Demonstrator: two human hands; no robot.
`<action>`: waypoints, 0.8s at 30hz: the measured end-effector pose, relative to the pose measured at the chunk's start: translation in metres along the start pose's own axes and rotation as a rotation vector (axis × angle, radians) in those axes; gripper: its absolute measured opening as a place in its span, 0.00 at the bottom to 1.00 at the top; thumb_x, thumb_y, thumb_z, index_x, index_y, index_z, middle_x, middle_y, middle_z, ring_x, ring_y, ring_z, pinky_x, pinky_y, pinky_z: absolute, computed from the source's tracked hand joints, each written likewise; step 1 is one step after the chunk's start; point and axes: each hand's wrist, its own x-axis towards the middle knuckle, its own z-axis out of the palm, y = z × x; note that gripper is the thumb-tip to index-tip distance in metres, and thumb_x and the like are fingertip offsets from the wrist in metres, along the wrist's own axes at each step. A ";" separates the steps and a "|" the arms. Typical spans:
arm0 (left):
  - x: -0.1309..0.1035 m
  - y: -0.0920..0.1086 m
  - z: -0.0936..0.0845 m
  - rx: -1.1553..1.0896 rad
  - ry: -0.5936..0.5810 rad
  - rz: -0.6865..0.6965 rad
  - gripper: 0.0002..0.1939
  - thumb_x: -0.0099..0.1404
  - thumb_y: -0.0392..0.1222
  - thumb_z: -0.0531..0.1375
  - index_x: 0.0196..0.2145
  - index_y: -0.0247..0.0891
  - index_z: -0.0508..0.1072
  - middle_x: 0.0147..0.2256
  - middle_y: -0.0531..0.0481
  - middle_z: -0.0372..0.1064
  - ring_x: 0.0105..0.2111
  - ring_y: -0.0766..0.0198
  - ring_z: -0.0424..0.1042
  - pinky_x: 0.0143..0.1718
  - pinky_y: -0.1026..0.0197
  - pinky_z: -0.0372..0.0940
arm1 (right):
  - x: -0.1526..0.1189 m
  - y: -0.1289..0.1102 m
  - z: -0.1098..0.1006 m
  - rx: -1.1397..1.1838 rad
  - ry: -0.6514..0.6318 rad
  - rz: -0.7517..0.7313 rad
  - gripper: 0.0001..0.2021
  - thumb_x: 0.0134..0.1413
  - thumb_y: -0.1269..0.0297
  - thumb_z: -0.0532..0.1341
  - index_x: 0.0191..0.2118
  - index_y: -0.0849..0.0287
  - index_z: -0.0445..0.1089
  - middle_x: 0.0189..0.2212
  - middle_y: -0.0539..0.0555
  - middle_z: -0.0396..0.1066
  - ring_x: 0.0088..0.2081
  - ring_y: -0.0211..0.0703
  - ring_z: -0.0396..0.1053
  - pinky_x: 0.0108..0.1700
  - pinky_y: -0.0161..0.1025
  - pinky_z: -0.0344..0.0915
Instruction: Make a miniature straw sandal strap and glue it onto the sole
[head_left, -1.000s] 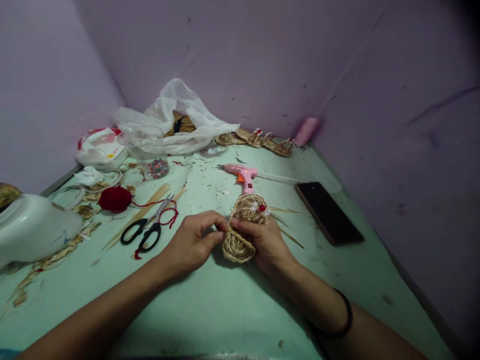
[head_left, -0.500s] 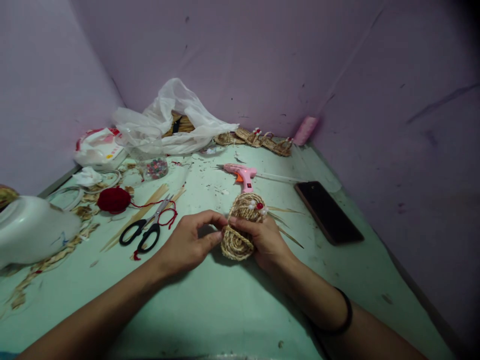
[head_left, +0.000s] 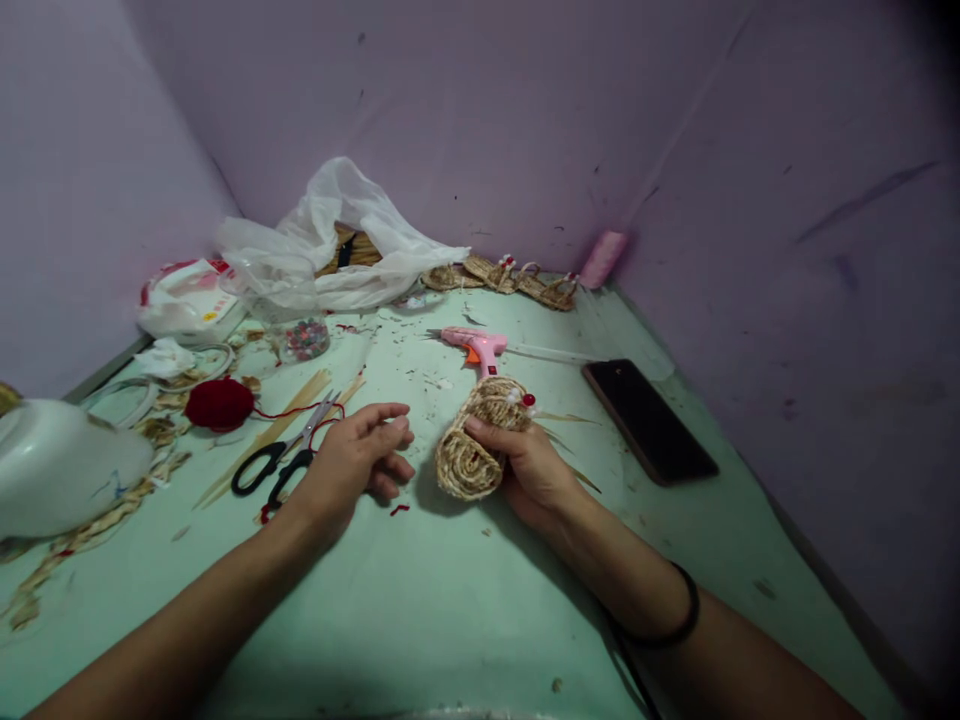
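My right hand [head_left: 536, 470] grips a small woven slipper [head_left: 469, 462] of braided straw, thumb on top and fingers hidden beneath. A red bead and white beads [head_left: 527, 400] sit at its far end. Apart from the slipper, to its left, my left hand [head_left: 360, 460] hovers with fingers spread and nothing in them. Black-handled scissors [head_left: 277, 462] lie partly behind the left hand, near a ball of red yarn [head_left: 219, 404]. Just below the left fingertips is a short red yarn snippet [head_left: 399, 510]. Beyond the slipper lies a pink glue gun [head_left: 476, 345].
A dark phone [head_left: 649, 420] lies at right. Behind are a white plastic bag [head_left: 360, 235], more woven slippers [head_left: 517, 277], a clear tub of beads [head_left: 304, 338] and a pink roll [head_left: 603, 258]. Straw strips [head_left: 262, 445] and a white container [head_left: 71, 465] are at left.
My left hand has let go of the slipper's edge and moved left, its fingers spreading. A red yarn snippet now shows on the table. The slipper has tilted slightly in my right hand.
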 end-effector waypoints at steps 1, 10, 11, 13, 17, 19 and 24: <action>0.001 0.000 -0.001 -0.014 -0.021 -0.023 0.19 0.53 0.50 0.57 0.39 0.34 0.65 0.29 0.49 0.66 0.18 0.68 0.64 0.14 0.67 0.56 | 0.000 0.000 0.000 0.009 0.004 -0.004 0.10 0.31 0.72 0.69 0.26 0.64 0.70 0.23 0.51 0.73 0.25 0.39 0.69 0.34 0.40 0.65; -0.003 -0.009 0.016 0.024 -0.145 -0.109 0.13 0.49 0.44 0.60 0.16 0.34 0.63 0.09 0.56 0.57 0.09 0.76 0.50 0.12 0.70 0.41 | -0.003 -0.003 -0.001 -0.050 -0.301 0.090 0.11 0.37 0.66 0.67 0.30 0.65 0.71 0.27 0.55 0.74 0.29 0.41 0.69 0.36 0.39 0.64; -0.002 -0.010 0.016 -0.038 -0.119 -0.125 0.12 0.48 0.43 0.60 0.17 0.34 0.63 0.09 0.57 0.57 0.09 0.76 0.50 0.12 0.70 0.42 | -0.003 -0.004 -0.003 -0.068 -0.322 0.104 0.12 0.38 0.65 0.66 0.31 0.65 0.71 0.28 0.56 0.74 0.31 0.42 0.70 0.38 0.39 0.64; 0.001 -0.009 0.015 -0.152 -0.071 -0.151 0.10 0.47 0.42 0.61 0.18 0.34 0.64 0.09 0.57 0.58 0.09 0.76 0.51 0.12 0.70 0.44 | -0.002 -0.008 -0.006 -0.129 -0.273 0.086 0.13 0.37 0.65 0.66 0.34 0.63 0.71 0.31 0.56 0.73 0.32 0.41 0.69 0.39 0.40 0.64; 0.003 -0.007 0.013 -0.274 -0.031 -0.166 0.11 0.46 0.42 0.62 0.19 0.33 0.64 0.10 0.57 0.59 0.10 0.76 0.52 0.12 0.71 0.45 | -0.001 -0.008 -0.007 -0.377 -0.069 -0.178 0.13 0.32 0.67 0.68 0.30 0.61 0.70 0.26 0.51 0.72 0.28 0.38 0.68 0.35 0.38 0.64; 0.003 -0.008 0.012 -0.282 -0.034 -0.158 0.10 0.46 0.42 0.62 0.21 0.33 0.66 0.11 0.56 0.60 0.10 0.75 0.52 0.11 0.71 0.45 | -0.002 -0.006 -0.005 -0.466 -0.035 -0.285 0.11 0.32 0.67 0.68 0.27 0.61 0.69 0.23 0.50 0.71 0.26 0.37 0.67 0.32 0.37 0.63; 0.002 -0.013 0.013 -0.247 -0.051 -0.134 0.11 0.48 0.42 0.61 0.20 0.32 0.66 0.10 0.56 0.60 0.09 0.76 0.52 0.12 0.71 0.45 | -0.004 -0.002 -0.003 -0.650 -0.003 -0.449 0.06 0.36 0.67 0.66 0.26 0.59 0.71 0.24 0.51 0.71 0.26 0.39 0.67 0.32 0.38 0.63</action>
